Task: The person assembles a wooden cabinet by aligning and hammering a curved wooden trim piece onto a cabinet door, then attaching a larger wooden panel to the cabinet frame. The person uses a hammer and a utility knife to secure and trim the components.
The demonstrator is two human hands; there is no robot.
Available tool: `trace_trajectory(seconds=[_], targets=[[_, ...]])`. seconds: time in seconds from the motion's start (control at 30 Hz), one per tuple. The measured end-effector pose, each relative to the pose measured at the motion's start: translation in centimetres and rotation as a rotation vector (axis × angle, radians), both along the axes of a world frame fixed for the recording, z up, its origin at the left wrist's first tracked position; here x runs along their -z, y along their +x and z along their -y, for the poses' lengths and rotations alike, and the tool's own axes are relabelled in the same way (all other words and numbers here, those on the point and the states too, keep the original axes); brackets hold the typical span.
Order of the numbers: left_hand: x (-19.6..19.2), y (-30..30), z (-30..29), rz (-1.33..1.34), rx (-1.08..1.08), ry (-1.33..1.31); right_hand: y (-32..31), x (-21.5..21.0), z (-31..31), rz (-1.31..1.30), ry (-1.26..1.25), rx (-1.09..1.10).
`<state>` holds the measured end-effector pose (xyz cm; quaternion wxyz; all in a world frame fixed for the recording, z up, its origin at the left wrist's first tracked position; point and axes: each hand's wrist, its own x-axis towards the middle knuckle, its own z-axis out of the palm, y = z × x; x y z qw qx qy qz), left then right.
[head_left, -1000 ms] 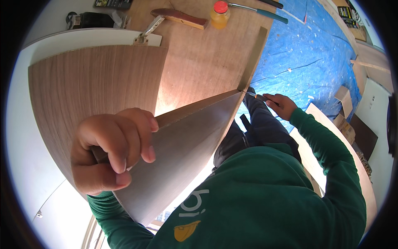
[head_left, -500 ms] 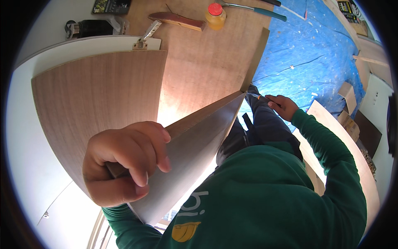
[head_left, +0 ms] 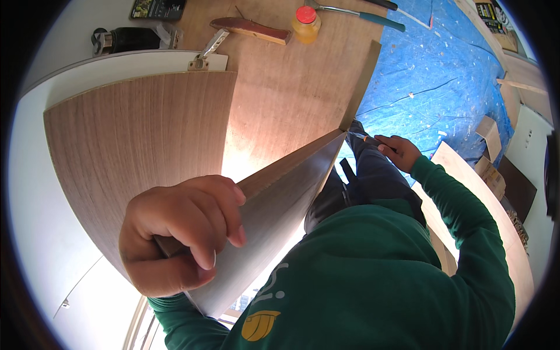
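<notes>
My left hand (head_left: 181, 233) is closed around the near top edge of an upright wood-edged panel (head_left: 262, 204), close to the camera. The panel runs away toward the middle, its grey face turned to my body. At its far corner, my right hand (head_left: 401, 153) grips a slim tool (head_left: 367, 139) with a dark handle and an orange collar. The tool's tip reaches the panel's corner; its exact kind is too small to tell. A narrow wooden strip (head_left: 360, 84) continues from that corner.
A wood-grain door (head_left: 140, 128) with a metal hinge (head_left: 199, 62) stands at left. On the plywood surface (head_left: 280, 99) are a curved wooden block (head_left: 251, 28), a red-lidded amber jar (head_left: 306, 26) and a teal-handled hammer (head_left: 373, 19). Blue sheeting (head_left: 426, 81) covers the floor at right.
My left hand and the near end of the panel have shifted slightly right and down in the view. My right hand keeps the tool at the same corner.
</notes>
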<state>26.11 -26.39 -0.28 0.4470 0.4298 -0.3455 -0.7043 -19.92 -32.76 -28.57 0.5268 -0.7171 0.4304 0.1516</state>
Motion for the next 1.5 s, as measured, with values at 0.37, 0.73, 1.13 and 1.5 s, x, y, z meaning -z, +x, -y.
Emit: trace_trajectory(seconds=[0.37,0.73,1.13,1.5], targets=[[-0.2,-1.3,-0.4,0.048,0.039,-0.088,-0.2,0.7,-0.4,0.031,0.0,0.032],[-0.4,-2.1,-0.1,0.017,0.141,-0.14,0.4,-0.4,0.6,-0.036,0.039,0.002],[5.6,0.0,0.8,-0.366,0.177,-0.371,0.2,1.4,0.1,0.051,0.152,0.1],[6.3,3.1,1.8,-0.357,0.314,-0.343,1.6,-0.5,1.3,-0.071,0.204,0.104]])
